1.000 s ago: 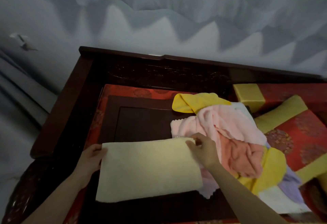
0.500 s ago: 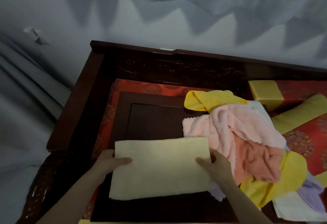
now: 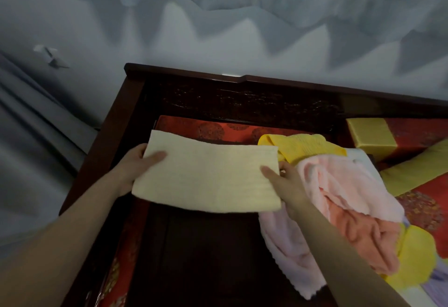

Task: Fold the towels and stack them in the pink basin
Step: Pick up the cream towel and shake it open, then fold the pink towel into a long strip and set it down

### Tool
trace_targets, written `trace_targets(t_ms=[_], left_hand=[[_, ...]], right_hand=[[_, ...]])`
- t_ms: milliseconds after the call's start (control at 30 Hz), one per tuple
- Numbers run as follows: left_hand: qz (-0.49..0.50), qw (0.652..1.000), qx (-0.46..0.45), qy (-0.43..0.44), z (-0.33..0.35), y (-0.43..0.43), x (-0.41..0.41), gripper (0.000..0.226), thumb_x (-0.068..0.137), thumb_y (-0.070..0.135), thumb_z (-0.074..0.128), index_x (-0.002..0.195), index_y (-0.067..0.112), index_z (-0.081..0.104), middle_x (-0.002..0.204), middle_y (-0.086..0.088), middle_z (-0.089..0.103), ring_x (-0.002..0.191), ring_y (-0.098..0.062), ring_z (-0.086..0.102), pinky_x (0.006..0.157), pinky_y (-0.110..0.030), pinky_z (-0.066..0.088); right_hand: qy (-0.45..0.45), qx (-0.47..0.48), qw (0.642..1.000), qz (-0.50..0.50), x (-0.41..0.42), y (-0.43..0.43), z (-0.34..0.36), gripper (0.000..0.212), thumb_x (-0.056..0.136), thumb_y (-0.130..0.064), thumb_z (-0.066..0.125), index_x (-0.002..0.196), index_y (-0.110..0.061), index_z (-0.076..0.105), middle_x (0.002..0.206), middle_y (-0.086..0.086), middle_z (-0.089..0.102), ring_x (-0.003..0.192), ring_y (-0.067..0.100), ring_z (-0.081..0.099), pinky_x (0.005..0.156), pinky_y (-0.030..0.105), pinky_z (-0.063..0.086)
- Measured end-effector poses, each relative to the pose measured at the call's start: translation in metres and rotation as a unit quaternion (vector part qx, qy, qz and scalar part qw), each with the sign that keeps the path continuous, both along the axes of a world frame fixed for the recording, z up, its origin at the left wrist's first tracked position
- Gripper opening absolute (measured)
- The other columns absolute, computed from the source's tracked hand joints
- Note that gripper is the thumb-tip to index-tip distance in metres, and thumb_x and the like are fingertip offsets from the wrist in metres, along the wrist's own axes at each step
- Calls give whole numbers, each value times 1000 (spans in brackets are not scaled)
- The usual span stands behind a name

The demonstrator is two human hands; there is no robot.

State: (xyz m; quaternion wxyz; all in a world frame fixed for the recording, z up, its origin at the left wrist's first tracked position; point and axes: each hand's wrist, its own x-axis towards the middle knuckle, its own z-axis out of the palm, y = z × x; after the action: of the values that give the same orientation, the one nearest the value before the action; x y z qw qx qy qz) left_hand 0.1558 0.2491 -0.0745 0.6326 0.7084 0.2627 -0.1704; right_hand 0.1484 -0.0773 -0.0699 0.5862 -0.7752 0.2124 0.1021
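Head view: a folded cream towel (image 3: pixel 206 176) is stretched as a flat rectangle between both hands, over the far part of a dark wooden tabletop (image 3: pixel 206 246). Its far edge overlaps a red patterned cushion (image 3: pixel 206 130) that lies behind the tabletop. Whether the near edge touches the wood cannot be told.

The left hand (image 3: pixel 135 163) pinches the towel's left short edge, with the thumb lying on top of the cloth and the fingers hidden beneath it. The right hand (image 3: pixel 286 180) pinches the right short edge in the same way, thumb on top and the other fingers curled behind the edge. Both forearms reach in from the bottom of the picture.

Just right of the cream towel lies a loose heap of unfolded towels, touching the right hand. A yellow towel (image 3: pixel 303 146) sits at the far end of the heap. A pink towel (image 3: pixel 339 180) is draped over the middle, and a coral towel (image 3: pixel 363 231) is bunched on its near side. A pale pink towel (image 3: pixel 286 253) spreads from under the heap onto the tabletop, beneath the right forearm. A second yellow towel (image 3: pixel 417 256) and a lavender one (image 3: pixel 438 280) show at the right edge.

A carved dark wooden backrest (image 3: pixel 242 103) runs behind the cushion. At the far right lie yellow and red pillows (image 3: pixel 373 137). A grey wall (image 3: pixel 218 28) with pale peaked shapes fills the top.
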Motion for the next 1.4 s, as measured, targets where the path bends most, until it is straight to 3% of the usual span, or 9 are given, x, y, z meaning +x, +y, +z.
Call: trace_targets(t_ms=[233, 333, 467, 767, 933, 1067, 1200, 1267, 1400], left_hand=[[-7, 991, 132, 23, -44, -2, 14, 55, 88, 24, 65, 133, 4, 42, 125, -16, 55, 91, -23, 57, 71, -33, 47], [17, 974, 226, -6, -30, 11, 16, 54, 87, 26, 66, 132, 5, 44, 126, -18, 57, 108, -33, 57, 84, -36, 43], [86, 948, 286, -106, 4, 7, 12, 29, 85, 29, 64, 112, 21, 58, 110, -11, 67, 103, -31, 62, 87, -42, 49], [-226, 957, 112, -140, -4, -255, 8, 16, 82, 20, 71, 94, 12, 64, 90, -2, 68, 88, -18, 63, 74, -24, 43], [-311, 930, 154, -118, -25, -329, -5, 30, 78, 37, 73, 67, 17, 53, 74, 5, 58, 78, -11, 55, 64, -20, 35], [-303, 927, 194, -109, -34, -348, -19, 43, 71, 44, 77, 89, 9, 60, 84, 2, 60, 86, -18, 59, 64, -26, 37], [-347, 873, 339, -55, -48, -353, -33, 90, 67, 65, 66, 134, 8, 45, 136, -13, 48, 124, -27, 48, 93, -36, 45], [-366, 839, 399, -54, -51, -346, -40, 69, 77, 56, 57, 126, 8, 51, 131, -13, 48, 123, -29, 47, 93, -37, 46], [-230, 950, 188, -99, -27, -336, -40, 13, 87, 29, 55, 79, 19, 58, 85, -4, 60, 93, -28, 59, 76, -37, 49]], right_hand=[[73, -81, 991, 80, 33, -4, -38, 41, 86, -15, 64, 122, -7, 47, 111, 12, 63, 95, 22, 59, 83, 36, 52], [-9, -87, 993, 78, 24, -43, -3, 31, 86, -14, 63, 115, -18, 52, 97, 5, 64, 81, 19, 60, 65, 25, 51], [-91, -152, 984, 10, -3, -135, 39, 19, 84, -10, 62, 97, -24, 63, 87, 8, 69, 82, 27, 65, 75, 41, 52], [-15, -361, 923, 132, -21, -199, 3, 53, 70, -28, 75, 119, -15, 61, 113, 12, 55, 110, 31, 51, 93, 35, 42], [-14, -413, 893, 179, -21, -208, 2, 34, 77, -26, 70, 110, -23, 65, 116, 6, 50, 113, 27, 46, 87, 38, 45], [-94, -415, 892, 149, -24, -216, 10, 23, 87, -28, 46, 102, -16, 59, 99, 9, 61, 97, 33, 55, 75, 41, 46], [-199, -319, 924, 68, -23, -217, 42, 6, 98, -22, 40, 97, -16, 41, 68, 9, 59, 62, 32, 58, 57, 48, 46], [-240, -322, 913, 73, -18, -220, 66, 4, 99, -21, 39, 99, -17, 41, 65, 8, 58, 59, 30, 58, 53, 46, 45], [-271, -355, 888, 112, -9, -228, 106, 11, 98, -20, 43, 105, -14, 47, 57, -4, 48, 53, 24, 51, 51, 37, 37]])
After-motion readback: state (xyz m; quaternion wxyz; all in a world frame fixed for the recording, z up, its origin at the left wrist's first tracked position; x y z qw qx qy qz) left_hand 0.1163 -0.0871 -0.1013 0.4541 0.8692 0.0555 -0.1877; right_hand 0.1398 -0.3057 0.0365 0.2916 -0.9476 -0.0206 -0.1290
